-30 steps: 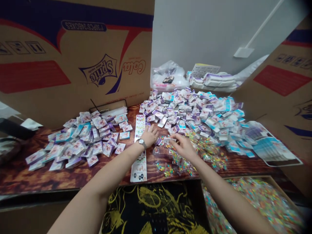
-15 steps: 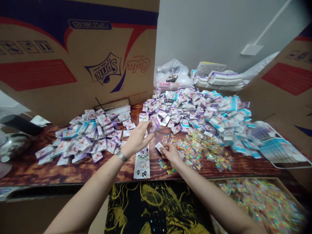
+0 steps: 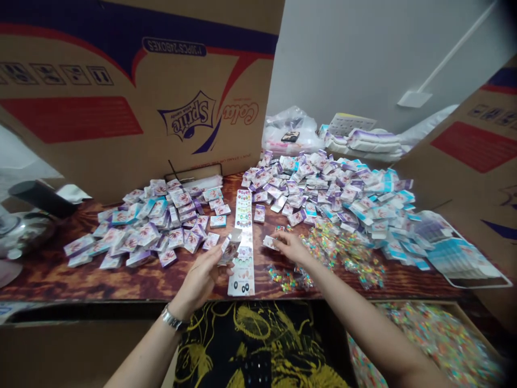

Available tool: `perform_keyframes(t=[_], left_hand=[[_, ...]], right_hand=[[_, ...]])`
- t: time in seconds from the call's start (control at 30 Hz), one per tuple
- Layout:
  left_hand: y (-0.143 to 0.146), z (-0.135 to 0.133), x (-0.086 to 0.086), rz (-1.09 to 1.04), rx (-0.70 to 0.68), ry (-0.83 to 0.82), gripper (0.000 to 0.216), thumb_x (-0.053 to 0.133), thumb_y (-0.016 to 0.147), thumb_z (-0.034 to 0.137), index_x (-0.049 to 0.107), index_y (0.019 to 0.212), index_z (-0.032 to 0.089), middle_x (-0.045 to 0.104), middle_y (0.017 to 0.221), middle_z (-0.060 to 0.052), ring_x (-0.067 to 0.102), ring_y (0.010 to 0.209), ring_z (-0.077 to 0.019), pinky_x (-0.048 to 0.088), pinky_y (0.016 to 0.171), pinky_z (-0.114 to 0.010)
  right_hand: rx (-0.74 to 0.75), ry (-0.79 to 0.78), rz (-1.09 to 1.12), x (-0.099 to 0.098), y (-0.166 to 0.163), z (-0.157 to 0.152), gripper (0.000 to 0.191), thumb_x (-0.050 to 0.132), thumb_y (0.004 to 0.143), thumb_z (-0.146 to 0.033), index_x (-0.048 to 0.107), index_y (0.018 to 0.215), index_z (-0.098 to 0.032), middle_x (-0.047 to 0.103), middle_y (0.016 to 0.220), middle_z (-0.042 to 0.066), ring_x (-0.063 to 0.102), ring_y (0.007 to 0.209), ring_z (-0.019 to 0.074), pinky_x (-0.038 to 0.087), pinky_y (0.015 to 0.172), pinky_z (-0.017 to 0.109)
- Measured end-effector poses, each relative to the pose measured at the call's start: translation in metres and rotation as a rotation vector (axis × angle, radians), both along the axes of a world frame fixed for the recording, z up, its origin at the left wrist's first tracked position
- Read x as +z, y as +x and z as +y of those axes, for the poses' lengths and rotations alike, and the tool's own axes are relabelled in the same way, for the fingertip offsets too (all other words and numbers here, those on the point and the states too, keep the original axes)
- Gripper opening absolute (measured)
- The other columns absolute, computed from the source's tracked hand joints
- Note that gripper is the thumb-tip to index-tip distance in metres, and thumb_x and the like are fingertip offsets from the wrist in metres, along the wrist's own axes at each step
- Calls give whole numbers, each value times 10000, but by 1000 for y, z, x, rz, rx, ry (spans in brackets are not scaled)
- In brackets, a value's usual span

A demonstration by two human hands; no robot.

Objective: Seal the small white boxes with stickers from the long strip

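Observation:
My left hand, with a metal watch on its wrist, is closed around a small carton whose end flap stands up. The carton is over the left edge of a long sticker strip lying on the table. To the right of that strip, my right hand pinches a small white printed piece; I cannot tell whether it is a folded card or stickers. Clear sachets of colourful candy lie beside my right hand. Beyond it, a single purple-ended carton lies apart from the rest.
Small cartons are heaped on the left and at the back right. Large cardboard boxes stand at left and right. Flat cartons lie at the right edge. Below the table edge sits a box of sachets.
My left hand has come back towards me and left, now holding a carton with its flap up. My right hand stays near the same spot with the white piece. The view has shifted slightly.

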State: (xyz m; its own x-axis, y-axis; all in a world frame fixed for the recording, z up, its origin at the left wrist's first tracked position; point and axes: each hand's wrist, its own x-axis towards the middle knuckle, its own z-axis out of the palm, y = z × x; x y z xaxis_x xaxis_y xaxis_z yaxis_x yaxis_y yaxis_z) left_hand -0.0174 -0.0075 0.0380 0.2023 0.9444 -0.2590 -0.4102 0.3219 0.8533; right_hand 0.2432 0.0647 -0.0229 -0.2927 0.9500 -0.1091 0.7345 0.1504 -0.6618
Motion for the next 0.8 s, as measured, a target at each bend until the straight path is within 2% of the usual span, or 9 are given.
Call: perform_keyframes(t=[0.07,0.17,0.27,0.37,0.8], left_hand=[[2,-4,-3,-95,46,-70,309,625,767,355,647,979,132,655,858,-78,576,639,-146,459,534,-243],[8,-7,-5,-150,75,-141,276,651,743,364,642,882,126,638,755,-55,559,573,-132,440,478,-228],[13,-11,-6,-171,58,-171,284,646,762,379,626,896,129,632,741,-49,555,560,-126,433,461,-217],[15,-14,-9,-187,27,-185,290,604,804,402,606,915,133,641,739,-62,537,532,-113,415,444,-204],[15,-21,-14,-185,84,-295,236,552,843,367,569,836,131,637,675,-76,508,461,-99,379,378,-177]], right_hand=[[-66,-13,-49,-8,-4,-1,241,418,886,-263,591,1024,-169,657,802,26,581,668,152,390,569,232],[-134,-20,-142,-14,-11,3,203,546,813,-265,589,980,-159,622,707,20,548,613,159,324,533,230],[-149,0,-219,-15,-15,5,126,599,772,-250,580,851,-154,600,719,42,530,648,171,277,546,240],[-121,28,-257,-14,-17,3,90,573,797,-250,549,783,-164,582,754,51,513,690,169,255,565,246],[-136,16,-240,-20,-19,7,103,557,787,-277,533,775,-177,571,704,-3,474,623,122,245,546,218]])
